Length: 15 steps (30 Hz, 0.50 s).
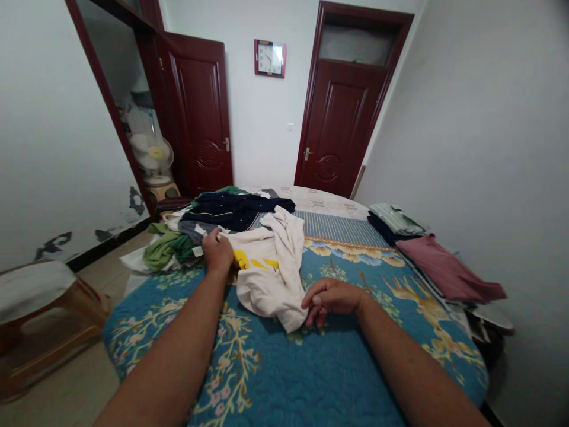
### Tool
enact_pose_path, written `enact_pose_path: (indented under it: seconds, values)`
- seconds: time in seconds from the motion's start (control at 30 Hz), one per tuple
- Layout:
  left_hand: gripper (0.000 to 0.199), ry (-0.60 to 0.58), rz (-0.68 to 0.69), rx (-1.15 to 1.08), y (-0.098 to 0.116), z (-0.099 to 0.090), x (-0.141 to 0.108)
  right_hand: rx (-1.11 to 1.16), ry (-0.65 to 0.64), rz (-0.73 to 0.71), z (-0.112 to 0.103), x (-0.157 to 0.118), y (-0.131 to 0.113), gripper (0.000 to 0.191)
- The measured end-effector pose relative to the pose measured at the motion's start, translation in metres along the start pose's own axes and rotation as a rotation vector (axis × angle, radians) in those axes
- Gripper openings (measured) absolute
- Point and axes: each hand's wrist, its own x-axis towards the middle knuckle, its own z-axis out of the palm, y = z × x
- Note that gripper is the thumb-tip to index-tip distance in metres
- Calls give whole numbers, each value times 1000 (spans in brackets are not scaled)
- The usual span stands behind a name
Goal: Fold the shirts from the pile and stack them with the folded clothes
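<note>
A cream T-shirt point(262, 290) with a yellow print lies crumpled and partly folded over in the middle of the covered table. My left hand point(217, 252) is closed on its upper left edge, fingers curled around the cloth. At the lower right corner of the shirt, my right hand point(329, 299) pinches the fabric between thumb and fingers. Just beyond the shirt lies a dark navy garment point(235, 207) with light piping. Part of the shirt's printed front is hidden by its own folds.
A blue floral quilted cover point(293, 379) spreads under everything. Loose green clothes point(162, 249) heap at the left. Folded garments, with a pink one point(448, 267) and a striped one point(395, 218), lie along the right edge. A stool point(40, 296) stands at the left, a fan point(151, 153) behind.
</note>
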Motion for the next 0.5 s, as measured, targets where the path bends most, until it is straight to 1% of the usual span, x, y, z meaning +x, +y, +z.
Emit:
enact_pose_path:
  seconds: [0.07,0.1,0.13,0.17,0.2,0.23,0.3,0.37,0.43,0.5]
  values:
    - [46,26,138,111,16,2,-12,8,57,-33,-4,-3,1,42]
    - [42,13,222,141,26,2,-18,9,85,-50,-5,-4,0,41]
    - [38,-39,304,154,35,3,-24,6,107,-61,-5,-5,0,40]
    - [34,-132,370,155,43,3,-30,-1,124,-67,-5,-6,-1,40]
    - [31,-260,409,154,51,3,-37,-10,139,-74,-4,-6,-2,39]
    - [30,-404,418,154,57,5,-45,-17,157,-87,-3,-6,-4,39]
    - [35,-659,363,168,65,12,-62,-26,206,-128,-1,-5,-6,38]
    - [47,-830,240,147,70,22,-77,-22,276,-187,-1,-4,-9,38]
    - [65,-931,73,58,73,34,-87,-11,339,-235,-2,-4,-10,40]
    - [78,-966,-62,-60,75,46,-90,1,384,-266,-4,-4,-10,41]
